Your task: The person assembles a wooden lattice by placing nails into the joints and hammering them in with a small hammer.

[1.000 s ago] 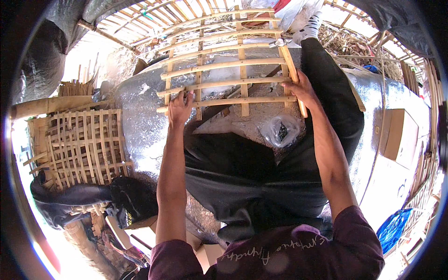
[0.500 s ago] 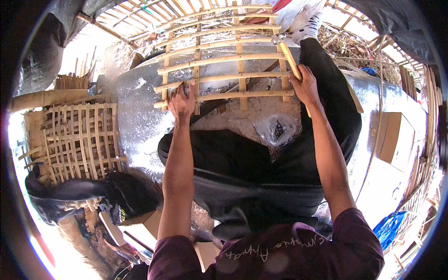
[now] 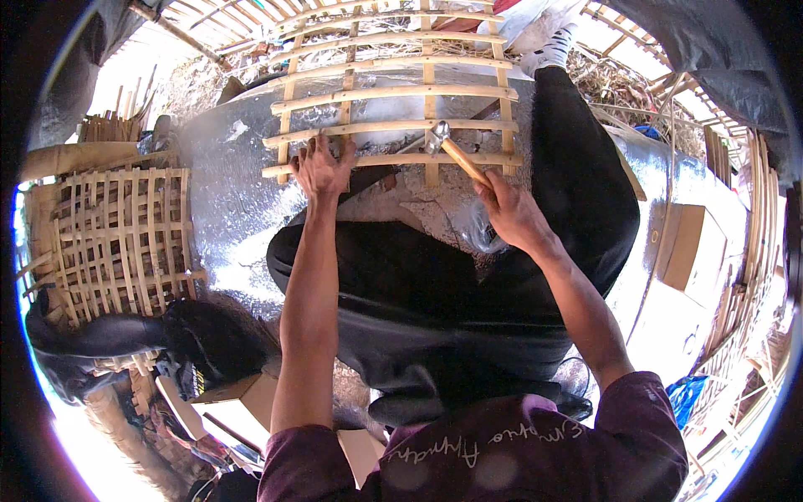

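A lattice of pale bamboo slats (image 3: 389, 94) lies before me, its crosspieces laid over several uprights. My left hand (image 3: 322, 170) rests on the lattice's near left corner, fingers spread over the two nearest slats; it is open, and I cannot make out anything small under the fingertips. In my right hand (image 3: 512, 209) is a hammer (image 3: 462, 159), gripped by its wooden handle. The hammer's shiny metal head is over the near part of the lattice, right of its middle, between the two nearest slats. A crumpled clear plastic bag (image 3: 481, 227) lies partly behind my right hand.
My black-trousered legs (image 3: 418, 293) lie around the near side, one foot in a patterned sock (image 3: 552, 48). Silvery sheeting (image 3: 226, 184) covers the ground. A second woven bamboo panel (image 3: 121, 238) is at left; a cardboard box (image 3: 690, 247) stands right, near blue plastic (image 3: 686, 397).
My right hand has moved left and nearer to me, bringing the hammer's head from the lattice's far right edge to its near part. My left hand's fingers have spread and shifted slightly.
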Action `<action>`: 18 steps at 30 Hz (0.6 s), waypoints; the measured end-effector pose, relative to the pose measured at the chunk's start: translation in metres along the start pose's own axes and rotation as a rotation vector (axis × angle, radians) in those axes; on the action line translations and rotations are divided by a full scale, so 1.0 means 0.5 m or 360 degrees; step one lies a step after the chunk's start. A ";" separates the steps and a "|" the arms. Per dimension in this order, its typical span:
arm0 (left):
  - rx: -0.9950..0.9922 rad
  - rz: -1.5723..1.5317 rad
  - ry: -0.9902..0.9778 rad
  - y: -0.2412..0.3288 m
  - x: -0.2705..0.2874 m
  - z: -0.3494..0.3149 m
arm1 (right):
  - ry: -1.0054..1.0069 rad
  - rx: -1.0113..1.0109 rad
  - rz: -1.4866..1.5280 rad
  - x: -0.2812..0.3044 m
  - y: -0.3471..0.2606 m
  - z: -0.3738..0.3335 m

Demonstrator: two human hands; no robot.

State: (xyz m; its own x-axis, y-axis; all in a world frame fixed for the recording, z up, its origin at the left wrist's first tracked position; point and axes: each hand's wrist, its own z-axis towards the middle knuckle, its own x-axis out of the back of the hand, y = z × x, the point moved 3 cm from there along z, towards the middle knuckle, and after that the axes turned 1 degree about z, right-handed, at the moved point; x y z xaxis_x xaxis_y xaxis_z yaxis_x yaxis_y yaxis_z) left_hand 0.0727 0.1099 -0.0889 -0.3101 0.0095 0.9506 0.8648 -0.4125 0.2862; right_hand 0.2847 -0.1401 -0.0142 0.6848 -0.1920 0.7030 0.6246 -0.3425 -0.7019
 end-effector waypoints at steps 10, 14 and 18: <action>-0.0072 0.0051 0.0255 0.000 0.006 -0.026 | 0.0270 0.0233 -0.0117 0.031 -0.040 0.010; -0.0275 0.0162 0.0191 -0.004 -0.037 -0.013 | -0.0033 0.0022 -0.0150 -0.022 0.006 0.000; -0.0189 0.0279 -0.0038 0.009 -0.031 -0.012 | 0.0256 0.0142 -0.0124 0.008 -0.037 0.015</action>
State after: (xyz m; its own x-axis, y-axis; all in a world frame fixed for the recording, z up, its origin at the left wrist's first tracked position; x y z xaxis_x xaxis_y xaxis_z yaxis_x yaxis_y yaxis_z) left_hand 0.0791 0.1025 -0.1031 -0.1482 -0.0509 0.9877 0.8518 -0.5139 0.1013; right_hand 0.2787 -0.1278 0.0008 0.5687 -0.3153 0.7597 0.7090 -0.2804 -0.6471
